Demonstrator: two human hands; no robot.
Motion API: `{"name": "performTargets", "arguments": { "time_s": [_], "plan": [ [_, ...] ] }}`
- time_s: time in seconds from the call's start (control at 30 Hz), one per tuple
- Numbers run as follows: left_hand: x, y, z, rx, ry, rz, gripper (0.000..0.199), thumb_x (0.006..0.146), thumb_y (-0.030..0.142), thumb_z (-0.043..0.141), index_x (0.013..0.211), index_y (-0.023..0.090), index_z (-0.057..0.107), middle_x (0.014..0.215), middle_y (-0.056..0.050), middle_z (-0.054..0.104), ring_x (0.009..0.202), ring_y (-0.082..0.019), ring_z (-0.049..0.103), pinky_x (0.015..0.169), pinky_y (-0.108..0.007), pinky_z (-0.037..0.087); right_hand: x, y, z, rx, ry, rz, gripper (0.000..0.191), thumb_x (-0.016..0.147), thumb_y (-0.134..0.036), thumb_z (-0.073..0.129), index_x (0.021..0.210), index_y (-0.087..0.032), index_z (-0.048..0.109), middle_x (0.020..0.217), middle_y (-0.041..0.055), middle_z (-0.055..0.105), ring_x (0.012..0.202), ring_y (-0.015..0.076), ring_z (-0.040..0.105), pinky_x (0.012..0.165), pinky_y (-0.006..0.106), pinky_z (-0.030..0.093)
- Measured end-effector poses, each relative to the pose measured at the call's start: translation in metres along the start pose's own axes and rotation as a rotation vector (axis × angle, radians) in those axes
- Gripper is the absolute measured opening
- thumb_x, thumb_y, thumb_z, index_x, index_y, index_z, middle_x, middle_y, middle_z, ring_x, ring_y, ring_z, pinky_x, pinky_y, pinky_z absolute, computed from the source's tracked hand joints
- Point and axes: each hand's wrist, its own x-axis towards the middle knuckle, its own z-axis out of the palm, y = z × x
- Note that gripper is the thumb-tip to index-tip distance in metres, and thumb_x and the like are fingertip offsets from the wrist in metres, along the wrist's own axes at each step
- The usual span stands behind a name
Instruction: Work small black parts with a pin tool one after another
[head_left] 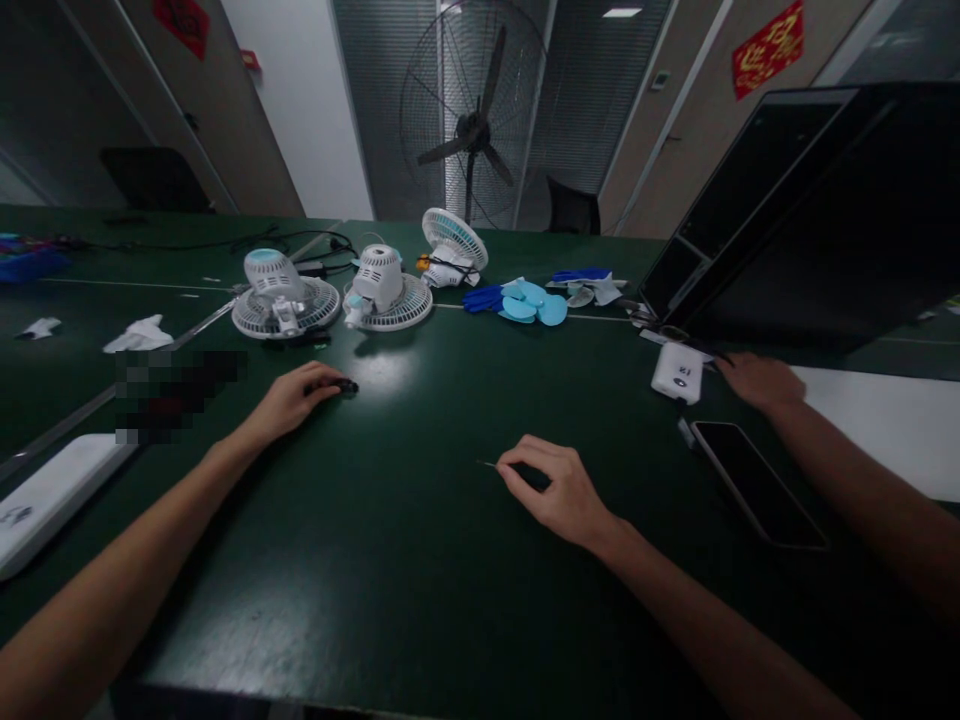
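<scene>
My left hand (300, 395) is at the left of the dark green table (420, 580), its fingers closed on a small black part (347, 386). Right of the middle, my right hand (551, 485) grips a dark-handled tool (531, 476) whose thin metal tip points left. The two hands are well apart. Beyond my left hand, a white fan head (379, 290) lies face down, with another fan head (277, 290) to its left.
Another person's hand (761, 382) reaches in at the right, beside a white device (678, 372) and a phone (757, 485). Light blue pieces (529, 302), a tilted small fan (454, 248) and a large black monitor (810, 220) stand farther back. A white box (60, 495) lies left.
</scene>
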Motion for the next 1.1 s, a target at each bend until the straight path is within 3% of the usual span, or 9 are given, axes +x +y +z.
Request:
{"name": "performTargets", "arguments": {
  "time_s": [0.13,0.33,0.57,0.7,0.8,0.97,1.1],
  "plan": [
    [-0.001,-0.033,-0.02,0.046,0.081,-0.121,0.065,0.083,0.076,0.059,0.116,0.022,0.072,0.118,-0.011,0.068,0.101,-0.027,0.064,0.089,-0.034,0.051,0.0,0.002,0.0,0.009,-0.013,0.001,0.015,0.101,-0.025,0.057,0.102,-0.02,0.072,0.094,0.0052,0.071,0.08,0.0172,0.067,0.071,0.03,0.055],
    [-0.008,-0.044,-0.027,0.036,0.05,-0.104,0.082,0.081,0.079,0.063,0.13,0.013,0.066,0.122,-0.009,0.069,0.097,-0.022,0.063,0.087,-0.03,0.051,-0.002,0.001,0.0,0.026,-0.022,0.009,0.015,0.102,-0.024,0.058,0.101,-0.02,0.072,0.094,0.0046,0.07,0.08,0.0168,0.067,0.071,0.03,0.055],
    [-0.014,-0.058,-0.036,0.081,0.118,-0.072,0.076,0.079,0.084,0.059,0.103,0.014,0.075,0.111,-0.007,0.069,0.096,-0.022,0.065,0.093,-0.031,0.049,-0.004,0.0,-0.004,0.026,-0.007,0.014,0.015,0.102,-0.024,0.057,0.101,-0.02,0.072,0.094,0.005,0.07,0.082,0.0177,0.067,0.072,0.031,0.055],
    [-0.015,-0.063,-0.042,0.129,0.061,-0.07,0.071,0.08,0.079,0.062,0.106,0.015,0.075,0.111,-0.006,0.069,0.096,-0.021,0.064,0.088,-0.028,0.049,-0.005,0.001,-0.005,0.012,0.006,0.019,0.015,0.102,-0.025,0.058,0.1,-0.02,0.072,0.094,0.0046,0.071,0.082,0.0174,0.067,0.073,0.031,0.055],
    [-0.016,-0.061,-0.046,0.13,0.098,-0.128,0.065,0.08,0.072,0.067,0.11,0.015,0.074,0.111,-0.005,0.071,0.094,-0.019,0.063,0.083,-0.024,0.048,-0.005,0.002,-0.006,0.01,0.005,0.019,0.014,0.101,-0.024,0.058,0.1,-0.02,0.072,0.094,0.0046,0.071,0.082,0.0173,0.067,0.073,0.03,0.054],
    [-0.013,-0.034,-0.032,0.079,0.317,-0.317,0.06,0.087,0.061,0.064,0.124,0.014,0.07,0.108,-0.003,0.075,0.084,-0.017,0.063,0.07,-0.02,0.044,-0.006,0.002,-0.005,-0.012,0.004,0.005,0.013,0.101,-0.023,0.059,0.1,-0.019,0.071,0.093,0.004,0.07,0.08,0.0168,0.066,0.072,0.03,0.052],
    [-0.006,-0.016,-0.015,0.077,0.267,-0.298,0.052,0.086,0.055,0.068,0.117,0.014,0.074,0.104,-0.004,0.076,0.089,-0.02,0.066,0.074,-0.022,0.045,-0.007,0.002,-0.004,-0.02,0.004,0.008,0.013,0.101,-0.023,0.059,0.1,-0.02,0.071,0.093,0.0038,0.07,0.08,0.0168,0.066,0.072,0.03,0.052]
  ]
}}
